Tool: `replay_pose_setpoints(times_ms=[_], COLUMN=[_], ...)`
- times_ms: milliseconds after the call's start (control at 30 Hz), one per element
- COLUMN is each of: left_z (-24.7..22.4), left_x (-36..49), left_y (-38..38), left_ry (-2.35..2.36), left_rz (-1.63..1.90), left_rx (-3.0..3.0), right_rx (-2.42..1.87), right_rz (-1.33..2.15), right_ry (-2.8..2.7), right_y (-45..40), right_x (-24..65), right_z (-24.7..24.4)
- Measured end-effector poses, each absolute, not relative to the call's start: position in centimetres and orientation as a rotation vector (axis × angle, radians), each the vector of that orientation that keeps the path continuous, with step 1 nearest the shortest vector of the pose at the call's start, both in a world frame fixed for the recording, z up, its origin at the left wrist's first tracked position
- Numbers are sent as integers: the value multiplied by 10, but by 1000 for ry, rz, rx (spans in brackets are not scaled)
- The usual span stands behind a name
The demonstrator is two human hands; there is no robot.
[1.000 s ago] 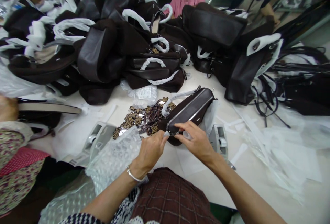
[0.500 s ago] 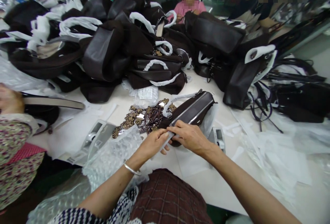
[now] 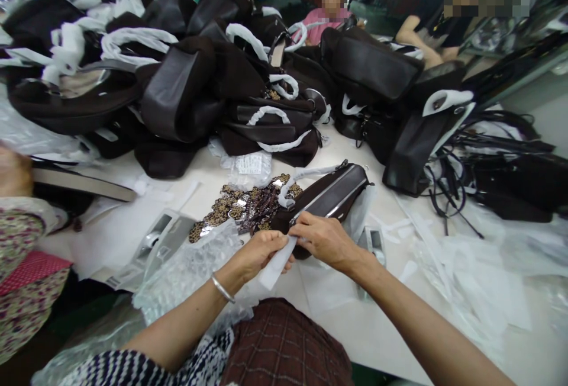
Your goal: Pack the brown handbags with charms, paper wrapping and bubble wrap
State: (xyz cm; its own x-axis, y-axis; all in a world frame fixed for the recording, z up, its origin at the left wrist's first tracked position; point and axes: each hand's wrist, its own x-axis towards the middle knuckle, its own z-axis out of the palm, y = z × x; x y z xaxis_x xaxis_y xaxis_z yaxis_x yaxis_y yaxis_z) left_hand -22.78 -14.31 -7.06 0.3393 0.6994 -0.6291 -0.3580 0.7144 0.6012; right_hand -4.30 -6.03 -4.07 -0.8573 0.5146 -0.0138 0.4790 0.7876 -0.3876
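A white strip (image 3: 277, 264) hangs between my hands, just in front of a dark brown bag (image 3: 328, 193) with silver trim. My left hand (image 3: 262, 250) is closed on the strip. Beside it, my right hand (image 3: 326, 239) pinches the strip's upper end, near the bag's closest end. The bag lies on the white table, one handle wrapped in white. To its left is a heap of gold-brown flower-shaped tags (image 3: 235, 205). Bubble wrap (image 3: 177, 279) lies by my left forearm.
Many dark bags (image 3: 177, 90) with white-wrapped handles are piled across the back. Grey dispensers (image 3: 162, 244) stand left and right of my hands. Plastic sheets (image 3: 470, 273) cover the right side. A person's sleeve (image 3: 26, 279) is at the left edge; other people are behind the pile.
The white strip now hangs down further toward me. My left fingers have closed at its upper part. The person at the far left has shifted slightly, and the person at the back right has moved.
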Motion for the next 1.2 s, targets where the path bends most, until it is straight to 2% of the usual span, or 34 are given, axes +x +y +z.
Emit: replay_pose_setpoints(times_ms=[233,467,733,900,1067,1200], left_z=[-83,-81,-82,-84,-82,-79], left_x=[-222,-222,-230,-234,-226,-223], left_y=[-129,-130,-127,-123,-133,-141], left_ry=[1176,1745,1255,1165,1606,1697], left_rz=[673,683,738,756,769,731], left_rx=[588,1481,680,594,1244,1592], right_rx=[-728,-698,-618,-686,-977,-1028], right_rz=[789,837,879,1008,1051,1066], right_ry=[-2822,-2731,-2683,-2560,-2678,-2902], right_y=[-48,-44,-41,-40,-31,-21], right_x=[-42,-45,-42,-47,-65,-77], right_z=[-49,-61,-64,-63,-44,-31])
